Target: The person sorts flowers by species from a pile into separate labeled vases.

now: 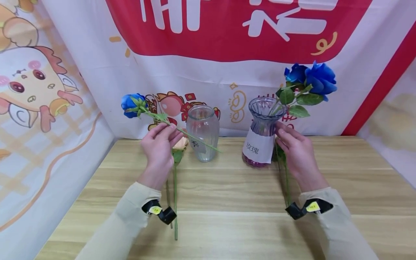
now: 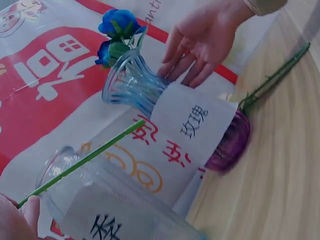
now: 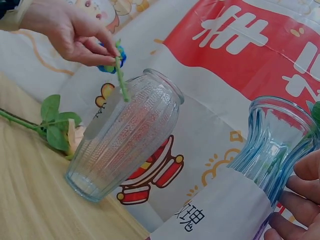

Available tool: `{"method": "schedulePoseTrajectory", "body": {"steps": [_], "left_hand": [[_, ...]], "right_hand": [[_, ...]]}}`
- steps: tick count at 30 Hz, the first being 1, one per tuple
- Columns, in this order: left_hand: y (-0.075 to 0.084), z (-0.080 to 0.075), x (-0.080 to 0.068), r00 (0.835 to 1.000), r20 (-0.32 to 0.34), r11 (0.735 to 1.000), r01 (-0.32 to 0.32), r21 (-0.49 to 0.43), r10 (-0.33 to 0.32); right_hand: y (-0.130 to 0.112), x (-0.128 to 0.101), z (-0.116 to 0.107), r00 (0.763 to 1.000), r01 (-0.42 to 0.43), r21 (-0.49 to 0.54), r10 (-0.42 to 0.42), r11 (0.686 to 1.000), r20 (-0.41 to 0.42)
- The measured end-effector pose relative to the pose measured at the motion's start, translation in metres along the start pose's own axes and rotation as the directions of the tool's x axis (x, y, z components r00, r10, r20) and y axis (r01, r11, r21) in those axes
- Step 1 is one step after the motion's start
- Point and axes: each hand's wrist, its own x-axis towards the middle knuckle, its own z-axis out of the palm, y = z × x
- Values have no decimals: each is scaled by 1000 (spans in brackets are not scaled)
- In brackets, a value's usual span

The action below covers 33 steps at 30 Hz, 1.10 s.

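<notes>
Only visible from the head view: left hand (image 1: 160, 146) pinching a blue rose (image 1: 133, 105) by its stem, held over the clear vase (image 1: 203, 132), plus a peach rose (image 1: 179, 145) lying flat on the wooden table (image 1: 227, 202). Right wrist view: clear vase empty. Purple vase (image 1: 262, 130) with two blue roses (image 1: 312, 79) inside, right hand (image 1: 298, 153) with loose fingers resting on its labelled side. Cartoon banner (image 1: 227, 43) behind.
</notes>
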Motion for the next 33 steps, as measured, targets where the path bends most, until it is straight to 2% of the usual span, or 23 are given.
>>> {"method": "schedulePoseTrajectory", "body": {"steps": [11, 19, 25, 33], "left_hand": [[0, 48, -10, 1000, -21, 983, -13, -184, 9], [3, 84, -18, 1000, 1, 958, -3, -288, 3], [2, 105, -22, 1000, 2, 950, -11, -311, 12], [-3, 124, -27, 993, 46, 953, -89, -289, 107]], "right_hand": [[1, 3, 4, 1000, -10, 10, 10, 1000, -2], [0, 3, 5, 1000, -7, -1, 7, 1000, 1], [0, 2, 5, 1000, -6, -9, 6, 1000, -2], [1, 1, 1, 1000, -4, 1, 4, 1000, 0]]}}
